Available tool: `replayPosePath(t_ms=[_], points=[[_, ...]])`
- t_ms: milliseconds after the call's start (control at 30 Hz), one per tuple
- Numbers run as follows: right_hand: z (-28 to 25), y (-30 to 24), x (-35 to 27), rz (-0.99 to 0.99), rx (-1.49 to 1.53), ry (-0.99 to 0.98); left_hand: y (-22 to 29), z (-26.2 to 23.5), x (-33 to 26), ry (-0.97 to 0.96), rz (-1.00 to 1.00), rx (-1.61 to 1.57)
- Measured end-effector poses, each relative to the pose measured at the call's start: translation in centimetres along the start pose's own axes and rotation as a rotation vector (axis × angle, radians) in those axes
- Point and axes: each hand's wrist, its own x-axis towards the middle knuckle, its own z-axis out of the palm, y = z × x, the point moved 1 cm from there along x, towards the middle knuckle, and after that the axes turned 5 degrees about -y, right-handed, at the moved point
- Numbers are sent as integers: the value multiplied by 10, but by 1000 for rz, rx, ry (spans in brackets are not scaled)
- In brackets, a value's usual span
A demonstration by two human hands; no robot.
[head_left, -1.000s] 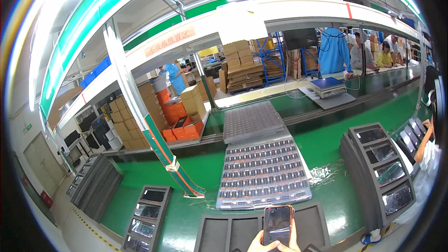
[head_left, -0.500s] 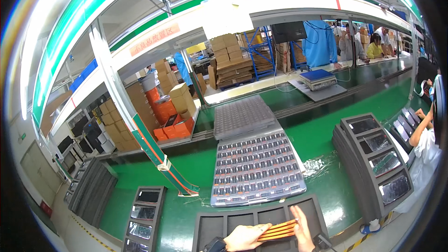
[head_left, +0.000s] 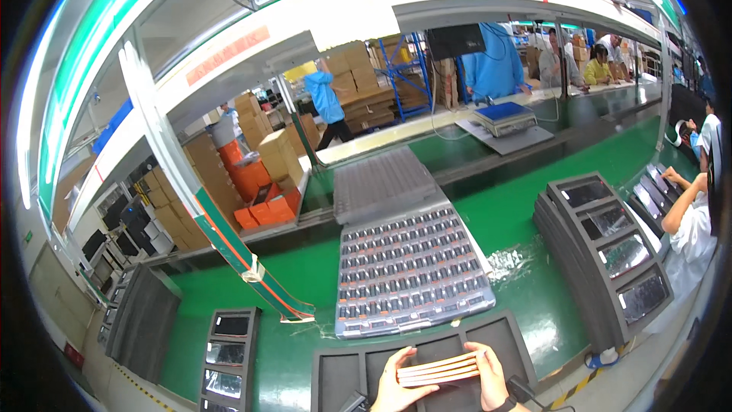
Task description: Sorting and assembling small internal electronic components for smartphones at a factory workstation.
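Fingers (head_left: 405,353) clamped on a slab stack (head_left: 439,370)
It lies between left hand (head_left: 393,391) and right hand (head_left: 492,381), over a dark tray (head_left: 336,372).

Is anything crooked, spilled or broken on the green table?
Maybe one thing: the grey plastic tray behind the filled clear tray seems slightly turned, not quite lined up with it, though the lens bends things. I can't see anything spilled or broken. The thin stack between the left hand and right hand looks fairly tidy.
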Motion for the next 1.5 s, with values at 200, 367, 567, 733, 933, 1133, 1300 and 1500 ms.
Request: replayPosePath(t_ms=[200,367,567,733,933,1133,1300,1500], points=[[6,0,8,79,93,-37,-8,-16,4,-195,20,125],[0,-2,13,154,134,-63,8,-21,16,-263,-39,327],[-1,2,10,177,142,-50,43,-10,37,-516,227,911],[-1,7,7,141,101,-27,53,35,39,-606,337,1237],[-24,-18,29,64,-98,-102,26,53,41,-574,455,1361],[-5,-69,128,-321,-670,-47,24,48,43,-576,480,1371],[58,-24,190,-185,-1134,-467,14,55,43,-490,537,1388],[140,58,238,-264,-1503,-675,8,58,42,-481,528,1370]])
